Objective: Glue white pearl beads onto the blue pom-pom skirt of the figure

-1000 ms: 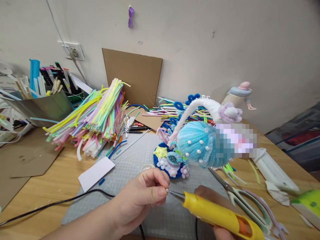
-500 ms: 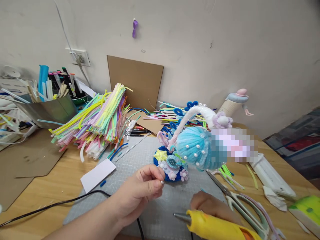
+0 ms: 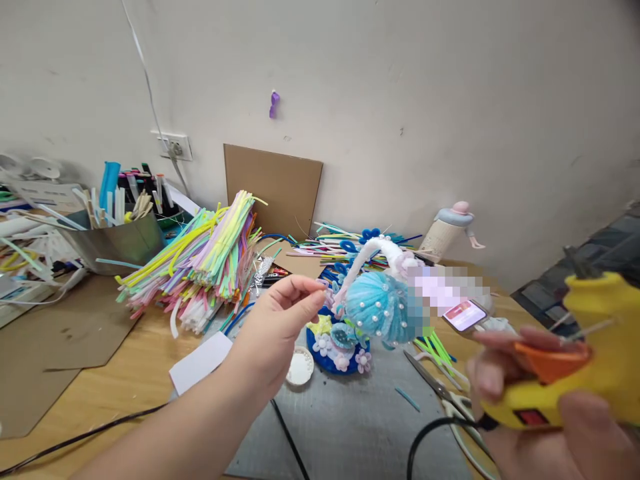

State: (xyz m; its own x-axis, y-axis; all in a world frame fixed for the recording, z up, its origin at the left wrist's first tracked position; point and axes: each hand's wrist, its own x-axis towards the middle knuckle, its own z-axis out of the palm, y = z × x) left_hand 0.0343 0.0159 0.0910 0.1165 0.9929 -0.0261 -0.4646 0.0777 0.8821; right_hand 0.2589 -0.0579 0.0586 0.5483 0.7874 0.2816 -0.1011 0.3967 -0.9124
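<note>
My left hand (image 3: 275, 320) is raised at the middle, thumb and forefinger pinched together; the small pearl bead seen there earlier is hidden now. Just beyond its fingertips stands a fuzzy pipe-cleaner ornament: a blue round base (image 3: 325, 363) with flowers and a yellow star, a curved white stem (image 3: 367, 250), and a light blue shade (image 3: 375, 307) dotted with pearls. My right hand (image 3: 530, 380), at the right edge, grips a yellow glue gun (image 3: 605, 347) with an orange trigger, its nozzle pointing up. A small white dish (image 3: 300, 367) lies below my left hand.
Bundled pastel pipe cleaners (image 3: 210, 260) lie at left beside a metal tin (image 3: 115, 247) of sticks. Scissors (image 3: 440, 390) rest on the grey cutting mat (image 3: 340, 427). A phone (image 3: 465, 315) and a bottle (image 3: 445, 230) stand at right. Black cord (image 3: 290, 440) crosses the mat.
My right hand has lifted the glue gun up and to the right, turning its nozzle from left to upward. My left hand has risen slightly, uncovering the white dish. The view has shifted.
</note>
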